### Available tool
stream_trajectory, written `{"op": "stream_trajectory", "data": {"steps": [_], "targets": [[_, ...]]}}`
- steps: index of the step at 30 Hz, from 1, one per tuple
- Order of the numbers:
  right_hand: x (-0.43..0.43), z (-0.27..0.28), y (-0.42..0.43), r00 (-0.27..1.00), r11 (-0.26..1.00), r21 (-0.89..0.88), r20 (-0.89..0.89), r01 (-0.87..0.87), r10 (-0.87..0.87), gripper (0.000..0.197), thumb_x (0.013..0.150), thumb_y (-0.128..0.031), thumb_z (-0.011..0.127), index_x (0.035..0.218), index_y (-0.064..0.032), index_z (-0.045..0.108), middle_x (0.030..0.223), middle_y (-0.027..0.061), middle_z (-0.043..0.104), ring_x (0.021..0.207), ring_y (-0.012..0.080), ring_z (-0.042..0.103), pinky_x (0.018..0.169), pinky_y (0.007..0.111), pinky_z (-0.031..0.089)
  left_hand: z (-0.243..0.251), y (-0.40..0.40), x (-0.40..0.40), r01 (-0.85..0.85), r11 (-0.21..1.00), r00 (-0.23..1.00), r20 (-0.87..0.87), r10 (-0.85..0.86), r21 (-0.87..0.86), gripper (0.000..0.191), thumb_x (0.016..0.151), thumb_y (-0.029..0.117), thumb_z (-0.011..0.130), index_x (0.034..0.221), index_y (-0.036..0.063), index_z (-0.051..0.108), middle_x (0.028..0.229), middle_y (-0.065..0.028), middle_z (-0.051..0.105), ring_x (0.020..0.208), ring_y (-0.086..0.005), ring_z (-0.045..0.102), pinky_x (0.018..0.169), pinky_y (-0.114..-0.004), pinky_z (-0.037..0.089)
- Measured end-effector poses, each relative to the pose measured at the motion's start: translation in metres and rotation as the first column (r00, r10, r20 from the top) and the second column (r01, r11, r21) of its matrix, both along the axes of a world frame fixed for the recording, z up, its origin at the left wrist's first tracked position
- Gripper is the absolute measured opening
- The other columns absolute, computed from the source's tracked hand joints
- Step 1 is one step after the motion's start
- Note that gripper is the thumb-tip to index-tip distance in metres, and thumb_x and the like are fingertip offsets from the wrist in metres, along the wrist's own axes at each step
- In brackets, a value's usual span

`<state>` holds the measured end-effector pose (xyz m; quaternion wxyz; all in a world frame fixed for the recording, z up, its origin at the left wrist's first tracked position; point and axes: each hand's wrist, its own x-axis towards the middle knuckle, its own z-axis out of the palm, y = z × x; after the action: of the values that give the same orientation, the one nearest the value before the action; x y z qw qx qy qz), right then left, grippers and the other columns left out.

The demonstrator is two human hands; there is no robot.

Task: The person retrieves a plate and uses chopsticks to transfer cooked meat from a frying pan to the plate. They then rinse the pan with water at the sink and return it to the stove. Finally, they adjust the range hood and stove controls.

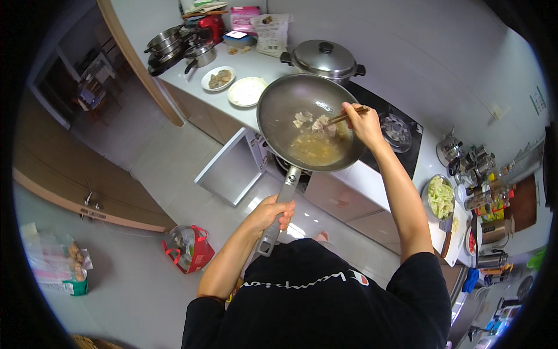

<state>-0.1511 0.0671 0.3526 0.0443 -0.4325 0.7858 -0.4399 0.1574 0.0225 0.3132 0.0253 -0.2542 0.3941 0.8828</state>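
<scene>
My left hand grips the long grey handle of a frying pan, which is held up and tilted over the counter's edge. Yellowish liquid pools in the pan's lower part. Pieces of pale cooked meat lie at the edge of that liquid, with a smaller clump just to the left. Between the fingers of my right hand are wooden chopsticks, their tips at the meat. Left of the pan, a white plate bears some residue, and a small dish holds greyish food pieces.
A lidded steel pot stands behind the pan, by the black cooktop. Below, a cabinet door hangs open. At right are a bowl of chopped cabbage, a knife and a cutting board. A red bag sits on the floor.
</scene>
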Motion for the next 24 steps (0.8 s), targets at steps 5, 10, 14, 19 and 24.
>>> {"op": "stream_trajectory", "data": {"steps": [5,10,14,19,24], "targets": [[0.013,-0.017,-0.057,0.994,0.990,-0.142,0.112,0.011,0.005,0.038,0.086,-0.034,0.052,0.074,0.0004,0.064,0.052,0.0038,0.054,0.046,0.0105,0.050,0.045,0.025,0.039,0.002,-0.025,0.033,-0.120,0.993,0.993,-0.002,0.120,-0.010,0.015,0.083,0.014,0.054,0.077,0.0098,0.041,0.063,0.0012,0.043,0.048,-0.0051,0.040,0.041,-0.021,0.035],[0.035,-0.012,-0.113,0.990,0.985,-0.174,0.140,0.009,0.015,0.042,0.085,-0.039,0.047,0.071,-0.0029,0.064,0.048,0.0074,0.054,0.051,0.0204,0.056,0.053,0.032,0.042,0.005,-0.048,0.045,-0.231,0.969,0.973,0.000,0.232,-0.092,0.015,0.083,0.013,0.054,0.077,0.0099,0.041,0.062,0.0010,0.043,0.048,-0.0056,0.041,0.041,-0.021,0.035],[0.034,-0.010,-0.159,0.989,0.980,-0.160,0.076,-0.116,0.130,0.042,0.084,-0.040,0.048,0.073,-0.0036,0.064,0.053,0.0105,0.056,0.055,0.0256,0.058,0.057,0.034,0.043,0.004,-0.068,0.041,-0.321,0.944,0.947,-0.018,0.321,-0.071,0.014,0.084,0.013,0.053,0.078,0.0097,0.041,0.062,0.0010,0.043,0.048,-0.0059,0.041,0.041,-0.021,0.034],[0.047,0.026,-0.196,0.929,0.934,0.034,-0.101,-0.355,0.357,0.039,0.083,-0.040,0.049,0.076,-0.0041,0.063,0.067,0.0173,0.059,0.068,0.0362,0.056,0.063,0.038,0.044,0.000,-0.087,0.032,-0.446,0.890,0.894,-0.007,0.447,-0.090,0.012,0.083,0.013,0.055,0.079,0.0077,0.044,0.062,0.0005,0.043,0.047,-0.0055,0.039,0.040,-0.021,0.033],[0.065,0.019,-0.241,0.863,0.856,-0.112,-0.092,-0.505,0.497,0.039,0.083,-0.038,0.052,0.070,-0.0017,0.060,0.058,0.0141,0.055,0.056,0.0285,0.054,0.056,0.036,0.042,-0.002,-0.098,0.019,-0.555,0.831,0.832,-0.032,0.554,-0.043,0.011,0.083,0.013,0.057,0.083,0.0062,0.048,0.062,0.0001,0.044,0.046,-0.0053,0.037,0.038,-0.020,0.031]]}}
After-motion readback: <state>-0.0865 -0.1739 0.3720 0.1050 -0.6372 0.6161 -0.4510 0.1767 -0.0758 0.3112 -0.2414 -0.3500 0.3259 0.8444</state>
